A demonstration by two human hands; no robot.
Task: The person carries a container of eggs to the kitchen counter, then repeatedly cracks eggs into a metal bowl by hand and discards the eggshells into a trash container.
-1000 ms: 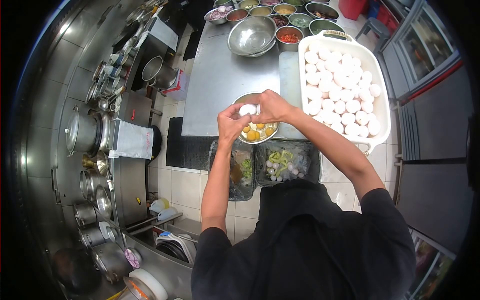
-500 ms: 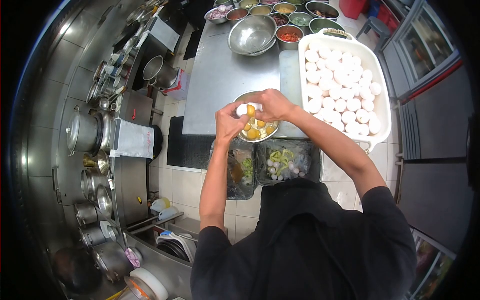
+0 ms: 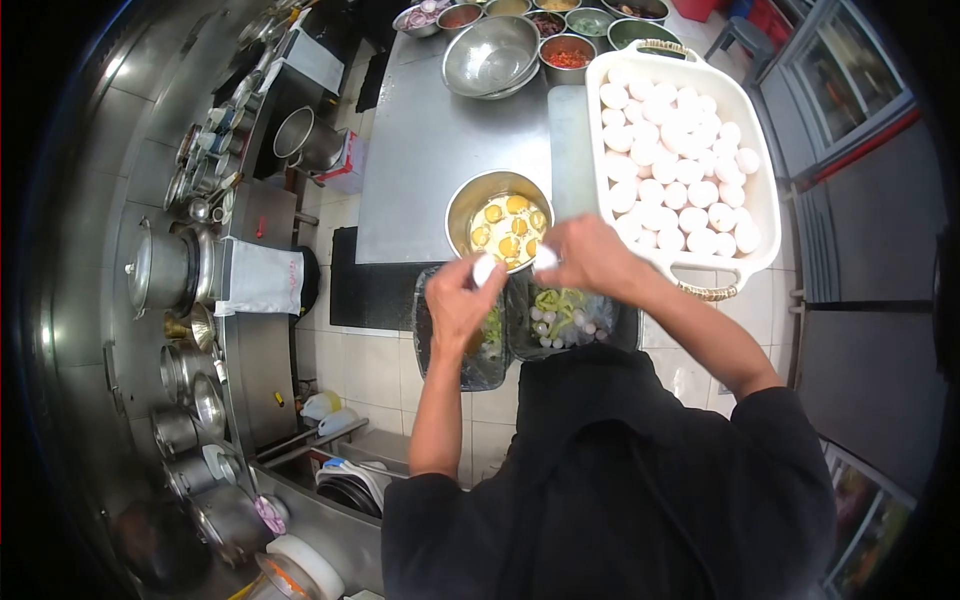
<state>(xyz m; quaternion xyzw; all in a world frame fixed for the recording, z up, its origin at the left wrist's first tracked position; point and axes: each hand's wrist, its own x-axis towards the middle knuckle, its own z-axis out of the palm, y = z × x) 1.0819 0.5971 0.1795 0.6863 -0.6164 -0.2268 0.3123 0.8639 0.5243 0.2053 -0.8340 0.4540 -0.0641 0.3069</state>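
A round metal pot [image 3: 456,215] on the table's near edge holds several yellow yolks in clear egg white. My left hand [image 3: 460,300] is closed on a white eggshell half [image 3: 484,268] at the pot's near left rim. On the near right side, my right hand [image 3: 592,258] pinches another eggshell half [image 3: 545,257]. The two pieces are apart. To the right, a white plastic basket [image 3: 768,200] is filled with whole white eggs [image 3: 676,170].
Below the table edge stand two black-lined bins [image 3: 425,350] with green scraps and shells. Metal bowls [image 3: 490,55] of chopped ingredients line the table's far end. A stove counter with pots [image 3: 160,262] runs along the left; a fridge [image 3: 850,90] stands right.
The egg between my hands has been split and its yolk has dropped into the pot. Both hands have drawn back toward me, each with a shell half.
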